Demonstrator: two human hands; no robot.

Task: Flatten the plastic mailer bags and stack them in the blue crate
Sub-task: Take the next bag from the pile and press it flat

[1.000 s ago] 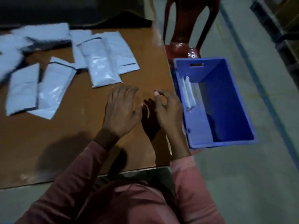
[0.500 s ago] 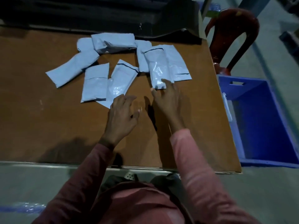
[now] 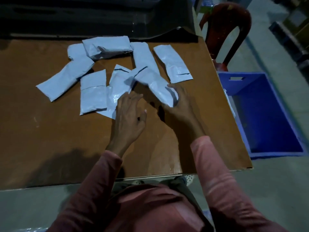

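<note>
Several pale grey plastic mailer bags lie scattered over the far half of the brown table. My right hand grips the near end of one mailer bag, which is blurred and lifted off the others. My left hand hovers open, fingers spread, its fingertips over the corner of another mailer bag. The blue crate stands on the floor right of the table, with a flat mailer leaning on its left inner wall.
A dark red plastic chair stands beyond the crate at the table's far right corner. A black sheet or bag covers the table's far edge. A single mailer lies nearest the right edge. Grey floor surrounds the table.
My right hand reached forward, took hold of the mailer bag at the pile's front and has dragged it toward me. My left hand moved forward toward the bags. The view swung left.
</note>
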